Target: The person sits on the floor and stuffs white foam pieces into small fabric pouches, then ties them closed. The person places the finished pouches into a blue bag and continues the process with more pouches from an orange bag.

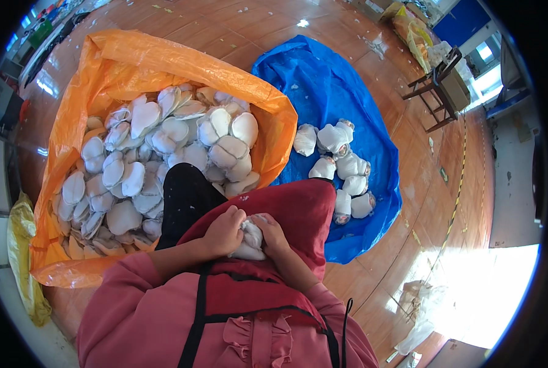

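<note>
A white, soft cloth piece (249, 244) is bunched up over my lap, on the red apron (286, 211). My left hand (225, 231) is closed on its left side, with the fingertips at its top. My right hand (273, 235) grips it from the right, fingers bent inward. Parts of the piece are hidden under both hands. Ahead and to the left, white padded cloth pieces (169, 135) fill a big orange sack (163, 54). On the right, several rounded white bundles (335, 138) lie in an open blue sack (323, 73).
A wooden chair (436, 92) stands far right, with a cardboard box (453, 91) by it. A yellow sack (25, 264) lies at the left edge. Yellow-and-black tape (456, 196) runs along the tiled floor (402, 153). Clear plastic (418, 313) lies lower right.
</note>
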Demonstrator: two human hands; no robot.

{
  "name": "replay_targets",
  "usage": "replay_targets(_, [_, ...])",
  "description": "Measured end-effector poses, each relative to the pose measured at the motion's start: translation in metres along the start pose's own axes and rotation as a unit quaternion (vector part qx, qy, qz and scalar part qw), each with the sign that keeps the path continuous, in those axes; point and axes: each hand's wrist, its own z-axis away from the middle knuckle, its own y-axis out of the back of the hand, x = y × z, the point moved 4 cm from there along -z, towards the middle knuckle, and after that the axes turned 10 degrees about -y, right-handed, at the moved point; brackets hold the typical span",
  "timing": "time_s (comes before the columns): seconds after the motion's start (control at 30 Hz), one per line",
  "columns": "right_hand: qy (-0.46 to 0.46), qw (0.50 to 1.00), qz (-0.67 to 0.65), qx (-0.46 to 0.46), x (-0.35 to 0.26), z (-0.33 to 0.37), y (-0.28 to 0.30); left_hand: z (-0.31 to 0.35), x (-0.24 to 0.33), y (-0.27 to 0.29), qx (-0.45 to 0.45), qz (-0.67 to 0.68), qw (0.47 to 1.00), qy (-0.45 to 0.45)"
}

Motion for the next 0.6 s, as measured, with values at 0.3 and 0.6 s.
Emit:
replay_targets(0.3, [-0.015,0.987,-0.008,-0.159,-0.005,0.019,-0.008,0.012,-0.014,0.003,0.045,0.024,0.999,0.01])
replay_targets(0.6, [-0.051,0.968,0.036,-0.244,-0.022,0.039,-0.024,0.02,-0.012,0.004,0.103,0.068,0.992,0.014])
